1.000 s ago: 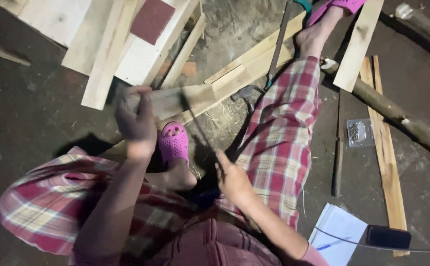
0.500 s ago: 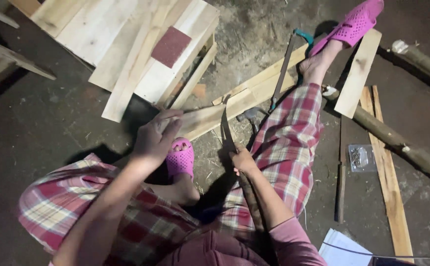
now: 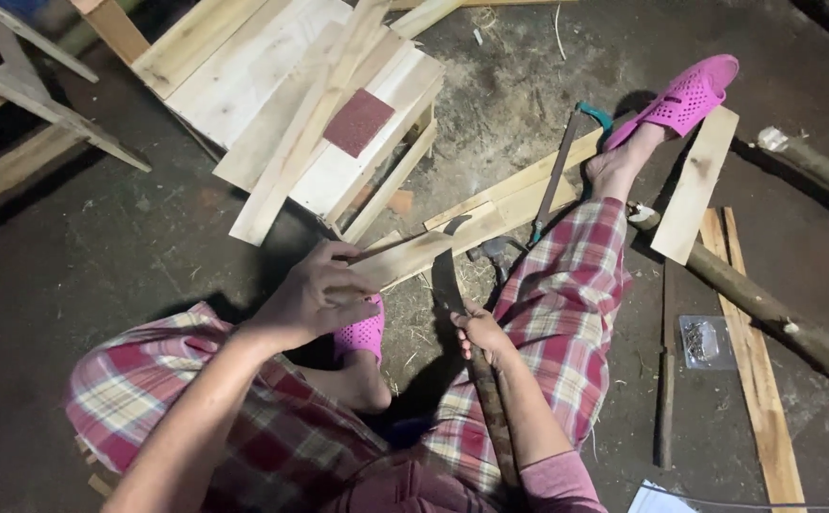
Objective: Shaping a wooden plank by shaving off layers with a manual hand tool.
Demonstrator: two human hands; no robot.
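Floor (image 3: 130, 256): dark, dusty, strewn with sawdust and offcuts.
Panel (image 3: 272, 85): pale boards joined flat, lying upper left; loose slats across it.
Legs (image 3: 566, 304): in red plaid, one stretched toward upper right, one folded at lower left.
Log (image 3: 766, 304): rough, round, running down the right side beside a thin plank (image 3: 761, 399).
Short board (image 3: 695, 185): flat by the outstretched foot, just beside the log's upper end.
Saw (image 3: 557, 180): thin blade, green handle, resting on the long boards near the right shin.
Slat (image 3: 414, 256): pale wood, centre of view, near end raised off the floor in the left grip.
Left hand (image 3: 315, 294): grip clamped on the slat's near end, fingers over the top.
Right hand (image 3: 481, 332): grip closed round the handle of a blade (image 3: 448, 275); curved dark tip just under the slat, contact not clear.
Sandpaper (image 3: 357, 122): reddish square lying on the panel.
Slippers (image 3: 685, 95): pink, perforated; the other under the left hand.
Bag (image 3: 701, 340): small, clear, holding nails, beside the plank.
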